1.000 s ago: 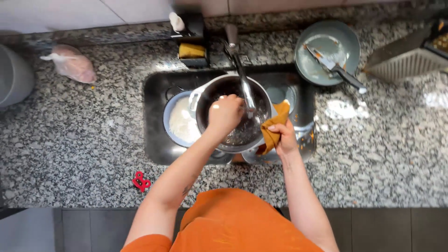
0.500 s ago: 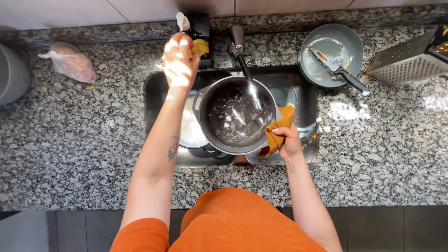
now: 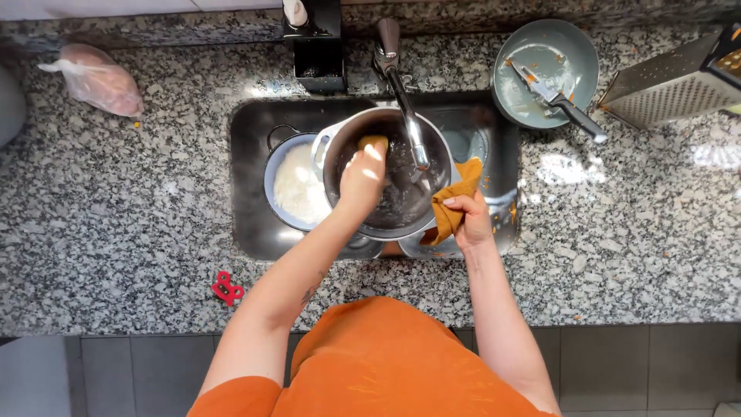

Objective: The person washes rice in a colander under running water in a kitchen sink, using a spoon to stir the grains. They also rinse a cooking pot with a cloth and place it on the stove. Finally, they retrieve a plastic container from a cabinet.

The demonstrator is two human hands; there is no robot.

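- Since half a second ago, left hand [image 3: 363,176] has returned from the far ledge into the pot [image 3: 387,174], fingers pressing a yellow sponge [image 3: 373,142] on its inner wall.
- Right hand [image 3: 469,220] pinches an orange cloth [image 3: 455,197] over the pot's right rim.
- Pot sits in the sink [image 3: 247,177] under the faucet [image 3: 401,85].
- Handling: judged heavy, rigid, wet and slippery; hold at rim or side handle.

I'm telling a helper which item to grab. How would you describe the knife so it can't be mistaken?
Start at the sink set in the speckled granite counter and look past its upper right corner. There sits a round grey-green plate, beside a metal box grater. The knife lies across that plate, black handle pointing lower right: the only bladed tool there.
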